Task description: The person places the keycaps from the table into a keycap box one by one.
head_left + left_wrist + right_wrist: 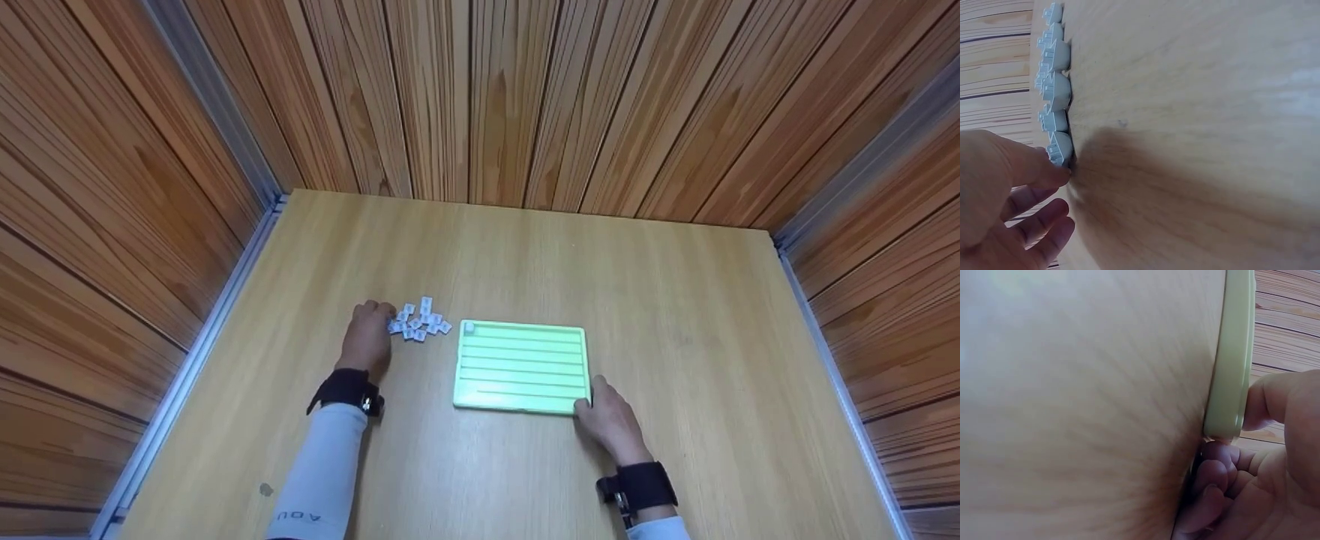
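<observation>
Small white tiles (426, 309) with faint marks lie in a loose cluster on the table. At the cluster's left edge is my left hand (367, 337), its thumb and index finger pinching the nearest white tile (1060, 149); the other fingers are loosely bent. A light green grooved board (523, 369) lies flat right of the cluster, with a single white tile (469, 327) in its top left corner. My right hand (611, 420) grips the board's near right corner. In the right wrist view, the thumb (1261, 405) lies over the top edge and curled fingers (1213, 478) are at the side.
Wood-plank walls (495, 105) enclose the wooden table (675, 322) at the back and both sides. Metal rails (187, 360) run along the side edges. A small dark spot (266, 490) marks the tabletop near the left sleeve.
</observation>
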The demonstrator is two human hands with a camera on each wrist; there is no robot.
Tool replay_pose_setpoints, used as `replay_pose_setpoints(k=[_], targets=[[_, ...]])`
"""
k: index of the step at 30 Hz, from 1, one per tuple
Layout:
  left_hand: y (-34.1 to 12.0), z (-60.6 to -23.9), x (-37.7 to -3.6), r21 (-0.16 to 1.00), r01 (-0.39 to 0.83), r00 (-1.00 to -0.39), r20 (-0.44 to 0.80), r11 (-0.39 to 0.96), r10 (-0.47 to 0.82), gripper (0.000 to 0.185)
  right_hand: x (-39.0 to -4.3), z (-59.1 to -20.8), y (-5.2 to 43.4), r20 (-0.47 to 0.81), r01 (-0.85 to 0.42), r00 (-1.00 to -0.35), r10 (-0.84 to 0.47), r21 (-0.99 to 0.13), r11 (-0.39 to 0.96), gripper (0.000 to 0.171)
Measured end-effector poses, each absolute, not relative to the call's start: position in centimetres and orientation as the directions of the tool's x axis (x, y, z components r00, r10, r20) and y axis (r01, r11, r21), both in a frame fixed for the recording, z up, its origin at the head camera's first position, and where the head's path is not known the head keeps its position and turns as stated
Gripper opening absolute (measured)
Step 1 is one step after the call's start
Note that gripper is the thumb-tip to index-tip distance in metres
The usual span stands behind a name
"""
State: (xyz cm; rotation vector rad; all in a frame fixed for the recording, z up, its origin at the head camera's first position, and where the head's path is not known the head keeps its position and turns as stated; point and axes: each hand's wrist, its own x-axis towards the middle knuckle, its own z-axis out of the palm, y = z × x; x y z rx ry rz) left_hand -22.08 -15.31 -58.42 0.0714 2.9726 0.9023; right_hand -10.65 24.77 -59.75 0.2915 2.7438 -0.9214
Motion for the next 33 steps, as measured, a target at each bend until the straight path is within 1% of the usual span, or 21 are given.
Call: replay_pose_setpoints(k=[3, 9, 15, 18, 24, 33], targets=[[-15.1, -58.4, -22.0, 0.567, 0.038, -0.998, -0.017, 0.823, 0.058, 0.035, -10.6, -59.7, 24.8, -0.284, 0.265, -0.952, 0.117, -0.567, 0.780, 0.012], [-15.1, -58.8, -22.4, 0.541, 0.037, -0.998, -0.030, 0.840, 0.063, 0.033, -10.6, -59.7, 24.7, -0.285, 0.267, -0.951, 0.119, -0.564, 0.781, 0.011], [-15.1, -59.5, -23.0, 0.507, 0.026, -0.998, -0.041, 0.862, 0.055, 0.036, -10.6, -59.7, 24.7, -0.281, 0.258, -0.953, 0.112, -0.564, 0.785, 0.011], [-15.1, -59.6, -23.2, 0.520, -0.004, -0.997, -0.071, 0.854, 0.038, 0.035, -10.7, -59.7, 24.8, -0.291, 0.271, -0.949, 0.119, -0.562, 0.781, 0.011], [-15.2, -59.6, -23.3, 0.529, -0.029, -0.996, -0.092, 0.848, 0.023, 0.032, -10.7, -59.7, 24.8, -0.293, 0.271, -0.949, 0.117, -0.564, 0.780, 0.013], [-15.2, -59.1, -23.0, 0.538, -0.067, -0.997, -0.071, 0.840, -0.034, 0.026, -10.7, -59.8, 24.8, -0.288, 0.261, -0.951, 0.112, -0.559, 0.787, 0.013]])
